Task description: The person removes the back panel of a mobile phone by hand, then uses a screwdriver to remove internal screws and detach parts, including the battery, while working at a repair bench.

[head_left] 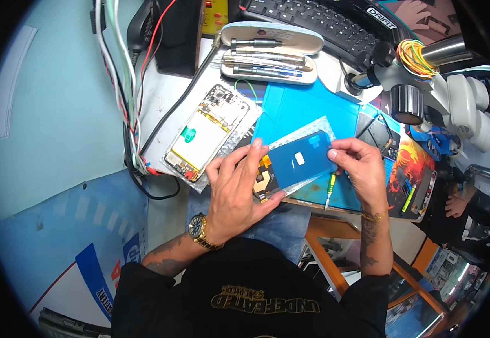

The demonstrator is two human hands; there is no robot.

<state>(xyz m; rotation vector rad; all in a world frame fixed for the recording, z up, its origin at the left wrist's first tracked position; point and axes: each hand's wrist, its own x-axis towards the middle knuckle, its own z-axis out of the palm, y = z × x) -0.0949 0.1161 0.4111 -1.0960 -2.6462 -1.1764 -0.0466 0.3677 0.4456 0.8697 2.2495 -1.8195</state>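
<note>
A phone display panel (307,160), its back turned up, is held slightly tilted over the near edge of the blue mat. Most of it is dark blue with a small white patch; its left end is black with gold flex pieces. My left hand (228,194) grips that left end, thumb along the near side, fingers along the far side. My right hand (363,169) pinches the panel's right corner between thumb and index finger. Clear bubble wrap (319,125) shows beneath the panel. Left of my hands, an opened phone (206,135) lies on bubble wrap, its white battery and boards exposed.
The blue mat (281,107) carries a green-yellow small tool (330,188). An open case (270,65) of screwdrivers and tweezers stands behind, near a keyboard (324,22). Microscope parts (407,104) loom at right. Cables (126,107) run down the left; another person's hand (456,205) shows far right.
</note>
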